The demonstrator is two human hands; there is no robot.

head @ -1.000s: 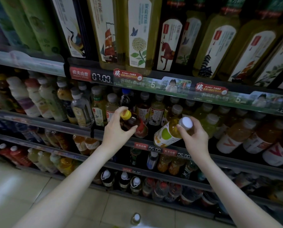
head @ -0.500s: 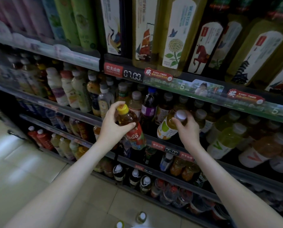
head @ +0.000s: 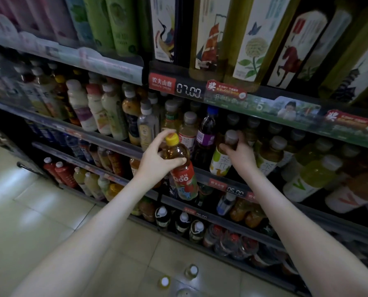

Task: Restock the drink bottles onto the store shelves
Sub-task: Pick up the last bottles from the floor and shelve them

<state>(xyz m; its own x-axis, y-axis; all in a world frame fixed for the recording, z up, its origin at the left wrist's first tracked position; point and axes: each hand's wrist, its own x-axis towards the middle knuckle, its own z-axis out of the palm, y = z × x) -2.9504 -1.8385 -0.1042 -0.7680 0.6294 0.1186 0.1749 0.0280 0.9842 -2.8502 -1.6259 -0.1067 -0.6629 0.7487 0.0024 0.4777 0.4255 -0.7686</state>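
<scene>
at centre frame the left hand (head: 157, 159) grips a yellow-capped amber plastic bottle with red label (head: 180, 168) before the middle shelf's front rail (head: 114, 141); the right hand (head: 242, 156) clasps a grey-capped, white-labelled tea bottle (head: 221, 162) at that edge. neither seems seated, two capped bottles (head: 191, 272) wait on the floor (head: 50, 211), and packed rows (head: 273, 153) leave little room.

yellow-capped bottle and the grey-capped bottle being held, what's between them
In the head view, a dark blue-capped bottle with a purple label stands between the yellow-capped bottle, held by the left hand, and the grey-capped bottle in the right hand.
</scene>
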